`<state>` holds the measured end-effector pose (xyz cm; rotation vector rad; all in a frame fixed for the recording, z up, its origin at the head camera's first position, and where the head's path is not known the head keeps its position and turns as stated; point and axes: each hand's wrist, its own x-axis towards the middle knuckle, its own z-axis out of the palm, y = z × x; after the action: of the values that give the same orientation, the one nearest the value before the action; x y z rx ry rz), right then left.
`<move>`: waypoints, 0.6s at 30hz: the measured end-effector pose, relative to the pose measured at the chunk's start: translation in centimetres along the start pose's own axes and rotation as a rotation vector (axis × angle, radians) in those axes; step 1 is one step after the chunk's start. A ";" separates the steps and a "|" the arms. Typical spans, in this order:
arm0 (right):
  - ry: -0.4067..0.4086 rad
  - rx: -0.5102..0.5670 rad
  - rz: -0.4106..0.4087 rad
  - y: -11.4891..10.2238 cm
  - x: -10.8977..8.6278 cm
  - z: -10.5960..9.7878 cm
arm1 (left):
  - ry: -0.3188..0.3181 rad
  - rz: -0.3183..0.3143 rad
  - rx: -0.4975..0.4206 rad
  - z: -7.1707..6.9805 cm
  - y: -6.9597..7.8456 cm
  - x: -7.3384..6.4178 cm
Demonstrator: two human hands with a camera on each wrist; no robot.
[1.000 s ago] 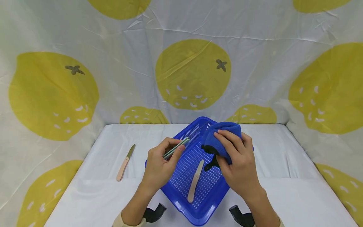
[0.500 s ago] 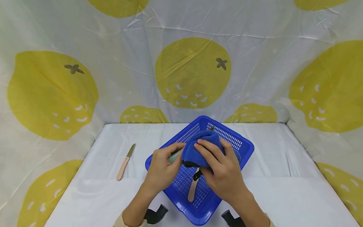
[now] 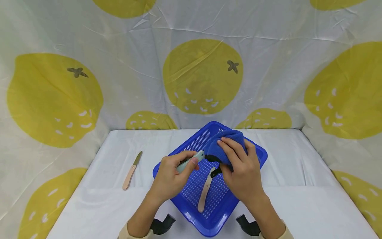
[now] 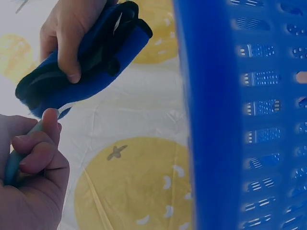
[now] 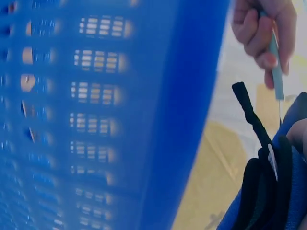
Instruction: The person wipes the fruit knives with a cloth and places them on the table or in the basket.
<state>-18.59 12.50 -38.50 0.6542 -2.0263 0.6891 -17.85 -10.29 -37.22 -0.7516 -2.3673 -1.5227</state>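
Wiping probably wants thick folds: right hand (image 3: 243,174) grips cloth (image 3: 214,147); left hand (image 3: 170,175), by left corner of basket (image 3: 210,230), pinches knife (image 3: 199,155).

Open desk (image 3: 101,169) stretched between the pink-handled knife (image 3: 130,175) at center left and the blue basket (image 3: 210,223), and again along the right of the frame. The left hand (image 3: 171,177) with the pale green knife (image 3: 199,155) and the right hand (image 3: 243,179) with the blue cloth (image 3: 214,147) blocked the basket's middle; its rim (image 3: 262,154) barred low sideways passage. Clearance beneath the cloth was hard to judge.
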 end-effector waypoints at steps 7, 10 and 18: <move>0.061 0.017 0.066 2.0 0.0 -0.5 | -0.014 -0.024 0.007 -0.1 0.1 0.0; 0.107 0.039 0.089 2.2 0.0 -0.9 | -0.013 -0.039 0.012 -0.2 0.2 -0.1; 0.094 0.121 -0.047 -0.8 0.1 -0.4 | -0.008 -0.040 0.020 -0.2 0.0 0.0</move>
<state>-17.89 12.14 -38.06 0.7240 -1.8886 0.8039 -17.90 -10.48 -37.11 -0.7110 -2.4142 -1.5121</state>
